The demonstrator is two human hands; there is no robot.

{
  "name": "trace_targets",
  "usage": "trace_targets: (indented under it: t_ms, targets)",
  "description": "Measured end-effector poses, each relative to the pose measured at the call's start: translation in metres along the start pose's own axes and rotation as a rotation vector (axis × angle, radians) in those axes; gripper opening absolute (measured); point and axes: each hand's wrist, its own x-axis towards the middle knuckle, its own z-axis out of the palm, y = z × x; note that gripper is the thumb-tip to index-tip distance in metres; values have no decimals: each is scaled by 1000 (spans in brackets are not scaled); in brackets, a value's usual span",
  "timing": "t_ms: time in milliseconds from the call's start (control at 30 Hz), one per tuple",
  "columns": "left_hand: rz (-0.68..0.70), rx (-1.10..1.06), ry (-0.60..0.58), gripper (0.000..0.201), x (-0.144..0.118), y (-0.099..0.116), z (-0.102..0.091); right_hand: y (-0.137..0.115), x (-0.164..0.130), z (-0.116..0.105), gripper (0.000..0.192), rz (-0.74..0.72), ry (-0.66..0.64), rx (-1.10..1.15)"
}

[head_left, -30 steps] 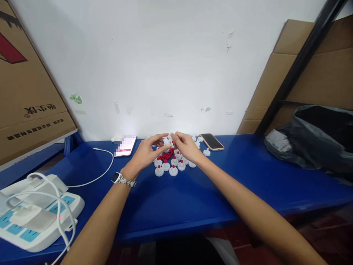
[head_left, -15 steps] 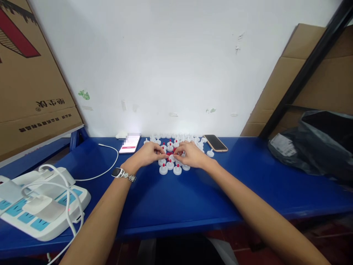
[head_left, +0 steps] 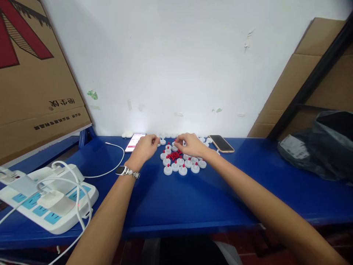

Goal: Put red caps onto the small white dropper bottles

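Observation:
My left hand [head_left: 148, 146], with a watch [head_left: 121, 170] on its wrist, is closed in a pinch at a white cap [head_left: 159, 144] on the left of the group. My right hand [head_left: 191, 144] is bent over the middle of the group, thumb and finger together beside a white cap with a red tip [head_left: 174, 148]. Anything between those fingers is too small to make out. A pile of small red tips [head_left: 174, 156] lies between the hands. Several white caps with red tips [head_left: 182, 170] stand upright around it. Plain white caps [head_left: 202, 163] are there too, some partly behind my right hand.
A lit phone [head_left: 135, 141] and a white cable [head_left: 110, 173] lie at left, a dark phone [head_left: 221, 143] at right. A power strip [head_left: 55, 224] with chargers sits front left. Cardboard [head_left: 35, 88] and a dark plastic bag [head_left: 303, 147] flank the blue table [head_left: 187, 206].
My left hand has drawn away from the red pile to the cap on the left. My right hand has shifted up and back, uncovering the red tips. The whole view has moved slightly.

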Motion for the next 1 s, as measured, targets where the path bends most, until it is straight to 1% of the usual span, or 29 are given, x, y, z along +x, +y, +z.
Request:
trace_targets:
  t_ms: [33,100,167,200,300,400,467,533,600,667,733,800,867,933,1000]
  targets:
    - [-41,11,-18,33,0,-4,1,1,12,3,20,11,16,-22]
    - [-109,-16,-131,23,-1,-10,3,4,38,11,18,45,-3,-70]
    - [-133,-72,-249,15,-3,-12,6,5,63,22,20,81,-36,-108]
    - [-129,-91,-280,13,-4,-13,6,6,75,28,22,96,-61,-117]
    - [-107,-101,-287,14,-5,-12,8,6,100,43,22,127,-122,-114]
    - [-99,-63,-253,16,-4,-12,9,4,108,50,14,133,-128,-101]
    - [-58,-9,-177,19,-4,-12,10,2,105,47,15,146,-89,-86]
    - [-8,49,-55,27,-4,-10,11,0,96,41,16,169,-3,-22]
    - [24,70,55,38,-5,-6,12,-3,83,34,17,195,93,107]
    - [40,27,109,48,-6,0,12,-7,65,26,19,200,154,270]
    - [64,-65,93,51,-7,5,12,-9,45,21,23,162,194,424]
    - [92,-180,27,47,-7,10,11,-10,27,18,26,108,221,541]
    - [119,-279,-43,41,-7,13,10,-8,11,16,32,81,241,597]
    - [141,-324,-81,39,-6,15,9,-4,-2,15,37,89,258,580]
    - [150,-321,-91,39,-6,16,9,0,-10,15,35,91,227,459]
